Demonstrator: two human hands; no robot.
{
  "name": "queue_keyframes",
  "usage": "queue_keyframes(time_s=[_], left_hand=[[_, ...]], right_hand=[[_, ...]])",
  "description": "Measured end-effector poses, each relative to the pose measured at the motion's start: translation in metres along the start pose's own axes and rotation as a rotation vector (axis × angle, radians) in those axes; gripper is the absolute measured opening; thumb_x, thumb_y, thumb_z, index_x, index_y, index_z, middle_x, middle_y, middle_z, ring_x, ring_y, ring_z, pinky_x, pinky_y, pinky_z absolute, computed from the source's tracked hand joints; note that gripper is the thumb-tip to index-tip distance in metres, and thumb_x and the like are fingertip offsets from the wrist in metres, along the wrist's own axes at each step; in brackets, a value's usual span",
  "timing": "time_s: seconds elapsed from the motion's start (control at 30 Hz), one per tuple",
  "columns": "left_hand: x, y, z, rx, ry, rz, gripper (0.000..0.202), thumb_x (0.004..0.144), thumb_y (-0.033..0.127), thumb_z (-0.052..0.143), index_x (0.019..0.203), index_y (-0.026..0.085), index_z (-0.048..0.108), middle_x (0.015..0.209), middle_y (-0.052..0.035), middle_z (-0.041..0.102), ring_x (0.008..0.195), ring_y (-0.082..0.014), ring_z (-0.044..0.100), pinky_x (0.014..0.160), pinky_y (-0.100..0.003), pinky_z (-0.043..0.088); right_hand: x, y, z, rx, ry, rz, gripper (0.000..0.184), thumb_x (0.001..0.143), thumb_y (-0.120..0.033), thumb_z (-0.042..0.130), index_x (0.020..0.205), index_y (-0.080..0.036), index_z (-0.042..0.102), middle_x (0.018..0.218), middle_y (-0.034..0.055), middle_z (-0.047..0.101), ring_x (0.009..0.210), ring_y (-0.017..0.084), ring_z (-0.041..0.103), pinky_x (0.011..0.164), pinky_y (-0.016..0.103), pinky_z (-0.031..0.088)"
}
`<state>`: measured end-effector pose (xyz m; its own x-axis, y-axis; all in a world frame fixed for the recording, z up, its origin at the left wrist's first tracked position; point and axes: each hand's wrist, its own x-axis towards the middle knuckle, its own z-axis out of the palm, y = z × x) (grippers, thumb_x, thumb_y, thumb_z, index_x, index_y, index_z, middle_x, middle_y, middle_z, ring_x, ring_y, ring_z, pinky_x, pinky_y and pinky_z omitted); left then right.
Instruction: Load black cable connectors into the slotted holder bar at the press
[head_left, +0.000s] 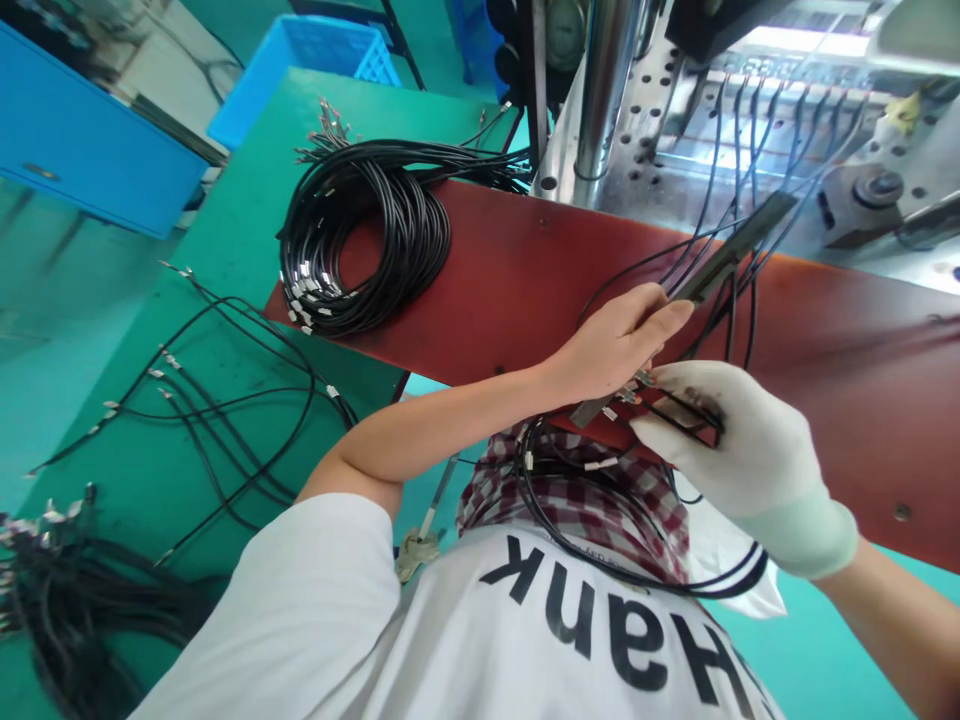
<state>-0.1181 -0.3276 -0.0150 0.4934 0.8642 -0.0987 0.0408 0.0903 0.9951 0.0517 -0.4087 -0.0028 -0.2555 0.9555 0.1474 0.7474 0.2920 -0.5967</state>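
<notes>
My bare left hand (619,335) is closed around a long, flat dark grey bar (739,245) that lies slantwise over the red-brown board (517,270). Close beside it, my right hand (739,440), in a white glove with a dirty fingertip area, pinches thin black cables (682,415) near small metal ends (641,382). Fingers partly hide those ends. Under both hands, a loop of black cable (540,520) with white tags hangs across my lap. Further black cables (739,180) run from beneath the bar up to the metal machine.
A machine (637,130) with a steel column (609,90) stands beyond the board. A large coil of tagged black cables (367,240) rests at the board's left end. Loose cables (217,420) and a dark bundle (97,600) lie on the green table (247,230). Behind stands a blue crate (322,45).
</notes>
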Motion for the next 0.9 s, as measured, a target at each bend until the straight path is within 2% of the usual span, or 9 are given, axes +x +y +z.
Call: queue_keyframes(time_s=[0.1,0.33,0.4,0.5,0.63,0.8,0.9], left_hand=[[0.001,-0.001,0.002,-0.101,-0.006,-0.061,0.039,0.099,0.054,0.046,0.080,0.019,0.042,0.071,0.0022,0.049,0.057,-0.0058,0.048,0.057,-0.021,0.038],[0.001,0.000,0.004,-0.188,-0.001,-0.164,0.046,0.093,0.061,0.049,0.079,0.018,0.041,0.069,0.0032,0.048,0.054,-0.0038,0.046,0.054,-0.020,0.034],[0.001,-0.001,0.005,-0.217,-0.002,-0.162,0.048,0.092,0.063,0.050,0.078,0.019,0.040,0.069,0.0033,0.047,0.053,-0.0042,0.045,0.053,-0.020,0.034],[0.000,-0.001,0.005,-0.242,-0.001,-0.164,0.050,0.089,0.067,0.050,0.078,0.019,0.039,0.068,0.0031,0.046,0.053,-0.0048,0.044,0.053,-0.021,0.035],[-0.001,0.000,0.005,-0.244,-0.002,-0.172,0.052,0.088,0.070,0.049,0.078,0.019,0.039,0.069,0.0026,0.046,0.053,-0.0051,0.044,0.052,-0.021,0.035],[0.000,-0.002,0.005,-0.213,-0.004,-0.160,0.051,0.088,0.069,0.050,0.079,0.019,0.041,0.069,0.0025,0.047,0.054,-0.0051,0.045,0.053,-0.022,0.035],[0.000,-0.003,0.004,-0.187,0.001,-0.143,0.049,0.091,0.065,0.050,0.079,0.019,0.041,0.070,0.0022,0.048,0.055,-0.0055,0.047,0.054,-0.022,0.036]], right_hand=[[-0.003,-0.004,0.003,-0.151,0.099,-0.169,0.025,0.086,-0.033,0.073,0.109,-0.026,0.068,0.111,0.0016,0.065,0.092,0.015,0.067,0.075,0.027,0.053],[-0.003,0.003,0.005,-0.204,0.138,-0.306,0.023,0.086,-0.025,0.073,0.109,-0.028,0.071,0.110,-0.0010,0.067,0.083,0.011,0.067,0.070,0.024,0.051],[-0.004,0.003,0.004,-0.223,0.107,-0.294,0.021,0.088,-0.025,0.071,0.109,-0.028,0.071,0.111,-0.0001,0.068,0.084,0.012,0.067,0.070,0.026,0.050],[-0.006,-0.002,0.004,-0.260,0.053,-0.190,0.017,0.091,-0.031,0.067,0.106,-0.027,0.074,0.111,0.0021,0.069,0.084,0.014,0.068,0.067,0.027,0.049],[-0.007,-0.007,0.005,-0.278,0.060,-0.078,0.018,0.092,-0.039,0.065,0.099,-0.026,0.077,0.107,0.0020,0.071,0.079,0.013,0.069,0.064,0.026,0.048],[-0.009,-0.003,0.007,-0.235,0.053,-0.085,0.018,0.092,-0.036,0.065,0.100,-0.024,0.077,0.109,0.0038,0.070,0.079,0.014,0.069,0.065,0.027,0.050],[-0.008,0.000,0.007,-0.087,0.051,-0.133,0.011,0.089,-0.030,0.069,0.097,-0.025,0.075,0.112,0.0041,0.068,0.083,0.014,0.069,0.073,0.028,0.054]])
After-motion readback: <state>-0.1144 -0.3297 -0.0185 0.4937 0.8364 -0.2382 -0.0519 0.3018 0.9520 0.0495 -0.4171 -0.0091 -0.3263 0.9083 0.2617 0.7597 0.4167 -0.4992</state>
